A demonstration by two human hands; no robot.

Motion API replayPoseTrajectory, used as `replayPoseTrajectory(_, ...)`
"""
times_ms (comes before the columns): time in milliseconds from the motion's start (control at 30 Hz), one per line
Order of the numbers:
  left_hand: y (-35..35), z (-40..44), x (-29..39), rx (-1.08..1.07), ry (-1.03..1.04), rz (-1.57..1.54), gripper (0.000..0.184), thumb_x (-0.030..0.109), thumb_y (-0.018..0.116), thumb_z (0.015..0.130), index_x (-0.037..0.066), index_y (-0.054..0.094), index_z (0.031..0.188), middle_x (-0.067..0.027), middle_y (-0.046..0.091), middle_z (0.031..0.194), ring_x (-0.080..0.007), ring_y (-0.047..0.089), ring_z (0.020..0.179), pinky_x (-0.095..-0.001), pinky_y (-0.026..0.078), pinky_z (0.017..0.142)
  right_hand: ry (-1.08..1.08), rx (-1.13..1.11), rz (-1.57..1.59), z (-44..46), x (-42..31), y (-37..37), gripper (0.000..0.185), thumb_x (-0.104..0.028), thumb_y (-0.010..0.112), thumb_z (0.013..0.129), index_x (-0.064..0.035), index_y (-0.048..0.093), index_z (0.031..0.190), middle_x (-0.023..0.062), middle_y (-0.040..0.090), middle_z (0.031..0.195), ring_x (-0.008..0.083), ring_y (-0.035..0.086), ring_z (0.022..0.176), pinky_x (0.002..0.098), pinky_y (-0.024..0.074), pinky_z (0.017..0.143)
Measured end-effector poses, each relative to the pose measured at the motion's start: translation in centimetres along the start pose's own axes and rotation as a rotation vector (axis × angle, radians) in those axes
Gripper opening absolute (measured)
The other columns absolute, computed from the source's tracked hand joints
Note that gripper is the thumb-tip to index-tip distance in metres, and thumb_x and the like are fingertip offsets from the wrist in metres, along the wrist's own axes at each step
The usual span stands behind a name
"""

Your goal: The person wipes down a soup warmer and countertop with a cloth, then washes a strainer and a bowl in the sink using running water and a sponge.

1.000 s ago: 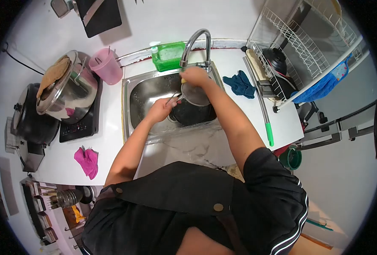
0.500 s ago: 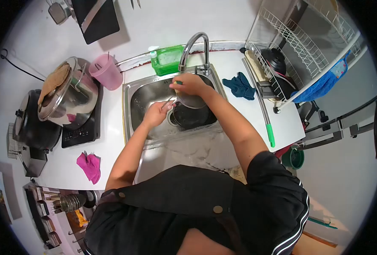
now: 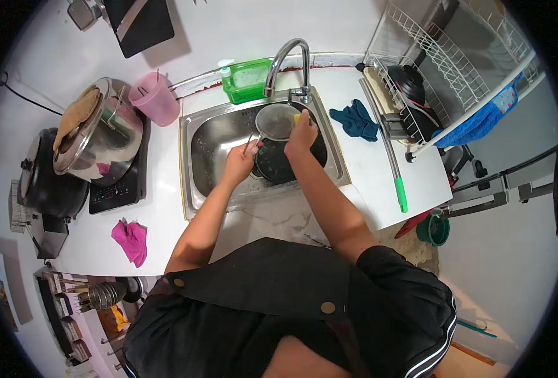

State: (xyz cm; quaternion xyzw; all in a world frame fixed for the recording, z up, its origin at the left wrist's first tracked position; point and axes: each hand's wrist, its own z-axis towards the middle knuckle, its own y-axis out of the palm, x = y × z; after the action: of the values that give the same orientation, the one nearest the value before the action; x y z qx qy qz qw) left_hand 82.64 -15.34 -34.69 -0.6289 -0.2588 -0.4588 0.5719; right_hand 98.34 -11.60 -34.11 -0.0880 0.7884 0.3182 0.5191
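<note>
Over the sink (image 3: 213, 135), a round, grey strainer (image 3: 275, 122) with a thin handle is held up below the faucet (image 3: 288, 63). My left hand (image 3: 240, 162) is closed around its handle. At the strainer's right rim, my right hand (image 3: 301, 133) grips a sponge (image 3: 297, 118), of which only a small yellow part shows between the fingers. Beneath both hands, a black pan (image 3: 279, 165) lies in the sink, partly hidden by my right forearm.
A green soap caddy (image 3: 247, 82) stands behind the sink, with a pink pitcher (image 3: 156, 101) to its left. Farther left are a steel pot (image 3: 118, 148) and an induction cooker (image 3: 115, 196). On the right lie a dark blue cloth (image 3: 356, 121) and a green-handled rod (image 3: 400, 195), beside a dish rack (image 3: 439, 53).
My right hand has moved from the strainer's top left to its right rim, uncovering the strainer's round face. My left hand still holds the handle and has shifted slightly right.
</note>
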Motion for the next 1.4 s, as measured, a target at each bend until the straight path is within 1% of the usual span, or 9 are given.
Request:
replayPoseTrajectory(267, 2.2, 1.7, 0.2, 0.274, 0.109, -0.035, 0.025, 0.02, 0.05, 0.085, 0.003, 0.06, 0.1, -0.0059, 0.058, 0.065, -0.0118, 0.049, 0.06, -0.0267, 0.041, 0.06, 0.079, -0.222, 0.017, -6.6, 0.6, 1.8, 0.041, -0.025, 0.052, 0.085, 0.0048, 0.037, 0.108, 0.0132, 0.049, 0.097, 0.0178, 0.05, 0.083, 0.0303, 0.0425, 0.073)
replayPoseTrajectory(333, 1.6, 1.7, 0.6, 0.327, 0.137, -0.04, 0.025, 0.022, 0.049, 0.085, 0.004, 0.06, 0.099, -0.0202, 0.059, 0.073, -0.0279, 0.058, 0.062, -0.0339, 0.044, 0.06, 0.02, -0.447, -0.04, -5.7, 1.3, 1.5, 0.034, -0.023, 0.054, 0.085, 0.0018, 0.041, 0.103, 0.0103, 0.05, 0.092, 0.0164, 0.05, 0.075, 0.0305, 0.0442, 0.066)
replayPoseTrajectory(533, -1.7, 0.8, 1.8, 0.143, 0.01, 0.066, 0.021, 0.019, 0.052, 0.085, 0.007, 0.063, 0.098, -0.0148, 0.062, 0.074, -0.0171, 0.056, 0.063, -0.03, 0.043, 0.06, 0.434, -0.498, 0.171, 1.5, 1.8, 0.7, 0.024, -0.027, 0.056, 0.085, -0.0056, 0.05, 0.092, 0.0062, 0.053, 0.084, 0.0174, 0.053, 0.072, 0.0333, 0.0432, 0.059)
replayPoseTrajectory(633, -3.3, 0.4, 2.3, -0.011, -0.184, -0.058, 0.024, 0.019, 0.053, 0.085, 0.007, 0.062, 0.103, -0.0011, 0.056, 0.064, -0.0097, 0.045, 0.057, -0.0252, 0.039, 0.057, 0.172, -0.341, 0.053, 3.5, 0.8, 0.6, 0.022, -0.018, 0.056, 0.083, -0.0002, 0.048, 0.092, 0.0103, 0.05, 0.091, 0.0208, 0.052, 0.078, 0.036, 0.0441, 0.065)
replayPoseTrajectory(700, -3.5, 0.3, 2.9, -0.025, -0.197, -0.092, 0.024, 0.019, 0.053, 0.085, 0.006, 0.062, 0.104, 0.0011, 0.053, 0.061, -0.0082, 0.043, 0.056, -0.0242, 0.037, 0.055, -1.453, -0.211, -0.989, 3.4, -0.6, 0.2, 0.024, -0.013, 0.059, 0.078, -0.0015, 0.046, 0.095, 0.0139, 0.048, 0.09, 0.0277, 0.049, 0.082, 0.04, 0.0408, 0.074)
replayPoseTrajectory(1000, -1.4, -0.2, 1.9, -0.102, -0.205, -0.146, 0.023, 0.019, 0.051, 0.087, 0.007, 0.061, 0.103, 0.0065, 0.038, 0.054, -0.0045, 0.031, 0.046, -0.0223, 0.026, 0.043, -1.254, -1.126, -0.482, -2.8, -1.2, 2.3, 0.015, -0.006, 0.059, 0.07, -0.0052, 0.049, 0.081, 0.0145, 0.049, 0.085, 0.032, 0.049, 0.084, 0.0408, 0.0397, 0.075)
replayPoseTrajectory(1167, -1.5, -1.8, 3.2, -0.072, -0.162, -0.241, 0.02, 0.015, 0.051, 0.087, 0.005, 0.062, 0.1, 0.0073, 0.039, 0.056, -0.0048, 0.031, 0.049, -0.0219, 0.027, 0.046, -1.187, -0.84, -0.759, 4.0, -0.7, 4.1, 0.022, -0.012, 0.062, 0.069, -0.0029, 0.055, 0.087, 0.0115, 0.053, 0.08, 0.0319, 0.052, 0.077, 0.0379, 0.0426, 0.07)
replayPoseTrajectory(1233, -2.1, -2.1, 3.3, -0.092, -0.234, -0.259, 0.02, 0.015, 0.052, 0.087, 0.005, 0.062, 0.101, 0.0074, 0.038, 0.056, -0.0043, 0.029, 0.049, -0.0213, 0.026, 0.046, -0.692, -1.023, -0.788, 4.2, -1.3, 3.6, 0.034, -0.022, 0.067, 0.065, -0.0028, 0.055, 0.09, 0.012, 0.054, 0.079, 0.0308, 0.053, 0.074, 0.0376, 0.0436, 0.068)
replayPoseTrajectory(1400, -1.5, -1.7, 1.6, -0.098, -0.24, -0.213, 0.019, 0.014, 0.053, 0.086, 0.005, 0.063, 0.099, 0.0063, 0.043, 0.057, -0.0054, 0.034, 0.052, -0.0223, 0.03, 0.048, -0.844, -1.035, -1.104, 0.7, -0.6, 0.9, 0.049, -0.036, 0.072, 0.059, -0.007, 0.056, 0.096, 0.0111, 0.054, 0.082, 0.0281, 0.055, 0.08, 0.0323, 0.0437, 0.074)
